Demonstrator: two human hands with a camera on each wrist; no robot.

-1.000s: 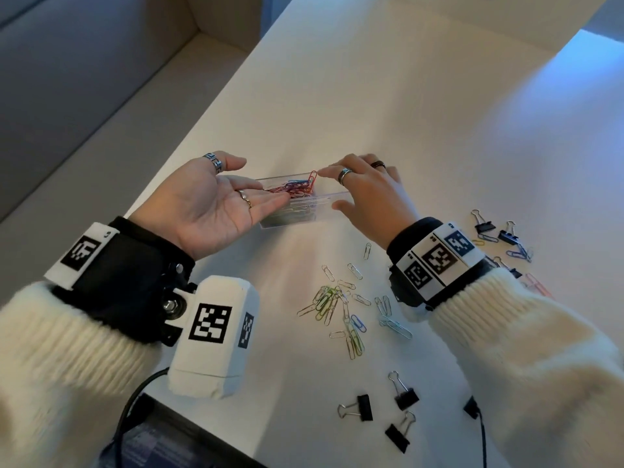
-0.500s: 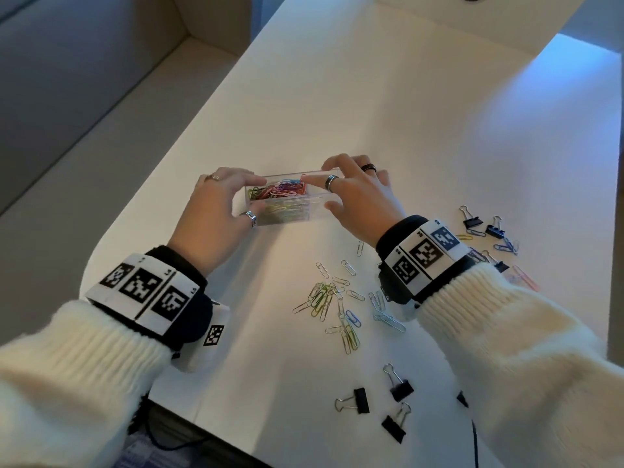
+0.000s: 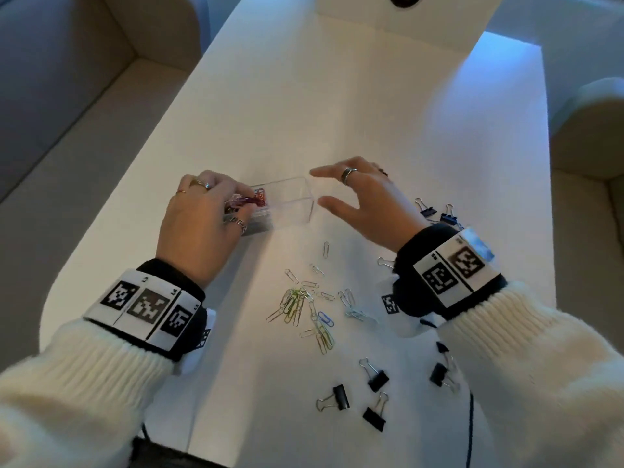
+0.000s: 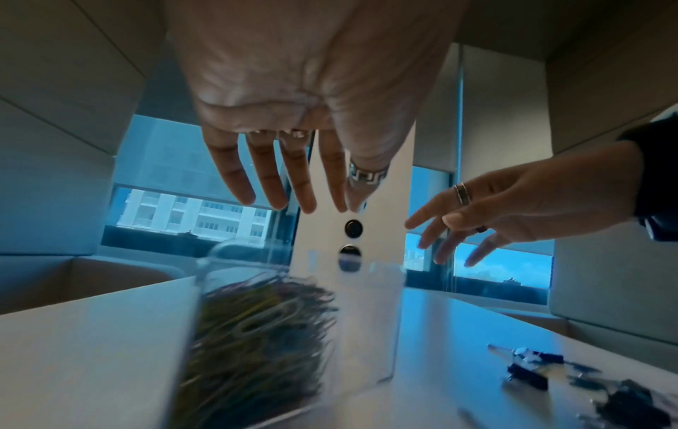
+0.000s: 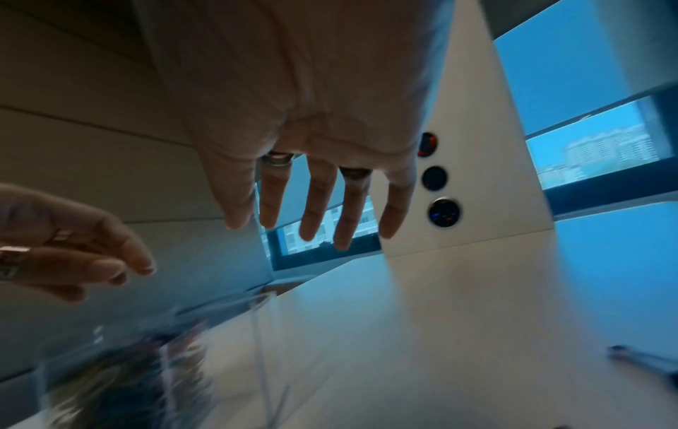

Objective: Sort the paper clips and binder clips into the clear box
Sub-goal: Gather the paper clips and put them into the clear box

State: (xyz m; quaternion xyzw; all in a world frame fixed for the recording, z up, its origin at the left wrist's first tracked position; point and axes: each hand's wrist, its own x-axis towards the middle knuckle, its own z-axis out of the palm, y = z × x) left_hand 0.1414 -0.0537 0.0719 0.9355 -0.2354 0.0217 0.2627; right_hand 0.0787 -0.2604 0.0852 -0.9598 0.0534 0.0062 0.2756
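Observation:
The clear box (image 3: 290, 206) lies on the white table, with coloured paper clips (image 3: 258, 199) heaped at its left end. My left hand (image 3: 216, 211) hovers palm-down over that end; the left wrist view shows its fingers (image 4: 293, 180) straight, above the box (image 4: 366, 319) and holding nothing. My right hand (image 3: 324, 186) hangs spread just right of the box without touching it, its fingers (image 5: 319, 209) straight. Loose paper clips (image 3: 310, 305) lie scattered nearer me. Black binder clips (image 3: 374, 383) lie at the front, and more binder clips (image 3: 435, 212) sit behind my right wrist.
The table's left edge (image 3: 111, 211) drops to a beige bench. A white panel with round sockets (image 3: 401, 0) closes the far end. A dark cable (image 3: 469, 434) runs off the front right.
Half a second ago both hands held the box by its ends. The right hand has let go and drawn away to the right. The clips now lie bunched at the left end.

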